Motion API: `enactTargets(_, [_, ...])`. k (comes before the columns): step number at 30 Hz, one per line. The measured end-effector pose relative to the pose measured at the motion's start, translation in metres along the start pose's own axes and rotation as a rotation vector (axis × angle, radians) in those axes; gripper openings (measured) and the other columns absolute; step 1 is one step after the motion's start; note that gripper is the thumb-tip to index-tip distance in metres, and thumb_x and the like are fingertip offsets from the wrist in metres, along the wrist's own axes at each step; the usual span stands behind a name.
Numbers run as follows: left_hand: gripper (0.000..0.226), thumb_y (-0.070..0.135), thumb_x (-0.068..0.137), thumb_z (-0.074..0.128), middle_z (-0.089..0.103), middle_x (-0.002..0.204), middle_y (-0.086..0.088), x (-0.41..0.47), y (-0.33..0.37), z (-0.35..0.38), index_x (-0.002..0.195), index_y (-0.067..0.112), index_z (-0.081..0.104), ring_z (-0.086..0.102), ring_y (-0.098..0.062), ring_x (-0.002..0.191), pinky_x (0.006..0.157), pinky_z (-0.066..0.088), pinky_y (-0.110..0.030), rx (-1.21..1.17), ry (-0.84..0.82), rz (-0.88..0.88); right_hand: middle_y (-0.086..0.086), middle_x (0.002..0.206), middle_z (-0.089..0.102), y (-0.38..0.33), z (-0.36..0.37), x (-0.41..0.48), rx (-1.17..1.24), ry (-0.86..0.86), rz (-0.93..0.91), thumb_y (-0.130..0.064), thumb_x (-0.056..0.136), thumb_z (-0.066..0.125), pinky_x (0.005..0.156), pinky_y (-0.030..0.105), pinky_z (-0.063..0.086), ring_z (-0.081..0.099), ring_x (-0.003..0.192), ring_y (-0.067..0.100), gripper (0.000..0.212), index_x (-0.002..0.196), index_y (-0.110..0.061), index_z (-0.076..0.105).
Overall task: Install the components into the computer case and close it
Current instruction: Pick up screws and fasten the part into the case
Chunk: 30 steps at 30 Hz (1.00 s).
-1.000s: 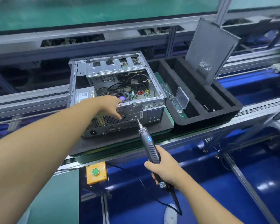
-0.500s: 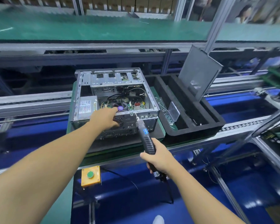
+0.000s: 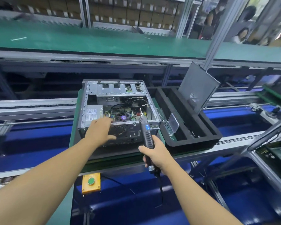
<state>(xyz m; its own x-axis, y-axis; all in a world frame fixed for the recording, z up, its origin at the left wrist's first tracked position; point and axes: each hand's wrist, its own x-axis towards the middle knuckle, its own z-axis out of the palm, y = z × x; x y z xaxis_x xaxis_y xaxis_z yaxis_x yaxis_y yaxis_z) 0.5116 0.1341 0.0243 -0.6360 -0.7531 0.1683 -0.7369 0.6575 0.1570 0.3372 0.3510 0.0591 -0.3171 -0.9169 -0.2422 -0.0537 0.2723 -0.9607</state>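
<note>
Dead centre on the green pallet (image 3: 74, 127) lies the case (image 3: 120, 91), open side up and its rear face turned to six o'clock, toward the person. That way the boards inside and the rear screws are both within reach. At three o'clock of it, just beside, sits a black foam tray (image 3: 193, 143). The grey panel (image 3: 198, 85) leans in the tray at two o'clock, standing on edge. It is likely parked there so it stays handy but off the opening until the closing step. The case is thus not yet closed. Inside it, the supply (image 3: 92, 113) fills the nine o'clock side and a fan (image 3: 123, 117) sits near the middle.

The left hand (image 3: 101, 132) rests at seven o'clock on the case's rear face. Its fingers are straight and spread and the thumb is out, holding nothing. I judge that it steadies the box against the push of the tool. The right hand (image 3: 154, 153), at five o'clock, is curled tight round the black driver (image 3: 146, 132). It holds the tool low on the handle, with the cord trailing to six. The bit points to twelve, over the rear rim and into the interior. Whether it touches a screw I cannot tell.

A clear plate (image 3: 173, 123) stands in the tray's near-left slot. A yellow button box (image 3: 91, 182) hangs below the line at six o'clock.
</note>
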Motion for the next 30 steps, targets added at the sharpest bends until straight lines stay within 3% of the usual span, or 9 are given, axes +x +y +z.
enactTargets(4, [0.025, 0.034, 0.086, 0.074, 0.068, 0.097, 0.004, 0.01, 0.006, -0.009, 0.101, 0.02, 0.06, 0.061, -0.02, 0.092, 0.081, 0.032, -0.034, 0.077, -0.057, -0.116, 0.001, 0.065, 0.056, -0.011, 0.008, 0.012, -0.011, -0.054, -0.015, -0.016, 0.09, 0.074, 0.049, 0.032, 0.053, 0.055, 0.052, 0.023, 0.026, 0.104, -0.021, 0.053])
enactTargets(9, [0.027, 0.033, 0.085, 0.075, 0.066, 0.103, 0.007, 0.015, 0.005, -0.012, 0.104, 0.025, 0.058, 0.06, -0.019, 0.103, 0.083, 0.026, -0.033, 0.021, -0.131, -0.171, 0.004, 0.068, 0.058, -0.022, 0.017, 0.043, -0.004, -0.137, -0.031, -0.014, 0.09, 0.073, 0.047, 0.031, 0.052, 0.054, 0.05, 0.022, 0.03, 0.112, -0.017, 0.053])
enactTargets(14, [0.032, 0.031, 0.092, 0.066, 0.065, 0.123, 0.013, 0.01, 0.002, -0.039, 0.124, 0.031, 0.064, 0.058, -0.006, 0.114, 0.102, 0.038, -0.026, -0.701, -0.126, -0.265, 0.006, 0.077, 0.059, -0.037, 0.032, 0.084, 0.119, -0.224, -0.035, -0.021, 0.099, 0.064, 0.046, 0.034, 0.052, 0.058, 0.052, 0.023, 0.017, 0.112, -0.023, 0.053])
enactTargets(16, [0.021, 0.032, 0.098, 0.058, 0.07, 0.115, 0.014, 0.006, 0.004, -0.047, 0.115, 0.032, 0.069, 0.062, -0.004, 0.11, 0.097, 0.045, -0.027, -1.034, 0.06, -0.386, 0.008, 0.078, 0.059, -0.043, 0.044, 0.099, 0.195, -0.292, -0.006, -0.028, 0.099, 0.058, 0.046, 0.036, 0.053, 0.059, 0.051, 0.025, 0.014, 0.111, -0.025, 0.052])
enactTargets(19, [0.033, 0.043, 0.1, 0.05, 0.076, 0.1, 0.003, -0.004, 0.009, -0.053, 0.099, 0.024, 0.077, 0.068, -0.016, 0.092, 0.077, 0.05, -0.028, -1.468, 0.132, -0.552, 0.006, 0.076, 0.062, -0.051, 0.073, 0.118, 0.226, -0.426, 0.0, -0.029, 0.096, 0.056, 0.052, 0.037, 0.057, 0.063, 0.057, 0.025, 0.018, 0.113, -0.029, 0.054])
enactTargets(23, [0.05, 0.055, 0.08, 0.064, 0.07, 0.11, -0.019, -0.038, -0.01, -0.054, 0.107, 0.014, 0.075, 0.051, -0.034, 0.09, 0.071, 0.038, -0.04, -1.654, 0.281, -0.744, -0.002, 0.111, 0.073, -0.055, 0.124, 0.13, 0.125, -0.632, -0.016, -0.033, 0.088, 0.06, 0.097, 0.043, 0.055, 0.071, 0.101, 0.022, 0.038, 0.126, -0.039, 0.056])
enactTargets(25, [0.049, 0.053, 0.078, 0.066, 0.073, 0.103, -0.016, -0.061, -0.027, -0.056, 0.104, 0.013, 0.076, 0.06, -0.03, 0.083, 0.065, 0.041, -0.034, -1.671, 0.346, -0.834, 0.002, 0.124, 0.071, -0.053, 0.15, 0.133, 0.081, -0.769, 0.003, -0.028, 0.089, 0.064, 0.11, 0.045, 0.048, 0.068, 0.118, 0.025, 0.046, 0.132, -0.036, 0.051])
enactTargets(27, [0.043, 0.049, 0.08, 0.065, 0.074, 0.095, -0.012, -0.085, -0.041, -0.057, 0.099, 0.012, 0.078, 0.068, -0.024, 0.077, 0.064, 0.052, -0.031, -1.715, 0.357, -0.903, 0.01, 0.131, 0.068, -0.048, 0.176, 0.131, 0.0, -0.886, 0.028, -0.028, 0.088, 0.066, 0.11, 0.049, 0.048, 0.068, 0.119, 0.028, 0.064, 0.146, -0.028, 0.04])
enactTargets(30, [0.043, 0.044, 0.083, 0.061, 0.072, 0.1, -0.014, -0.119, -0.055, -0.056, 0.102, 0.009, 0.077, 0.069, -0.025, 0.083, 0.075, 0.054, -0.035, -1.731, 0.396, -1.005, 0.0, 0.126, 0.07, -0.035, 0.21, 0.126, -0.101, -1.003, 0.05, -0.036, 0.081, 0.067, 0.098, 0.049, 0.056, 0.072, 0.108, 0.017, 0.075, 0.149, -0.03, 0.036])
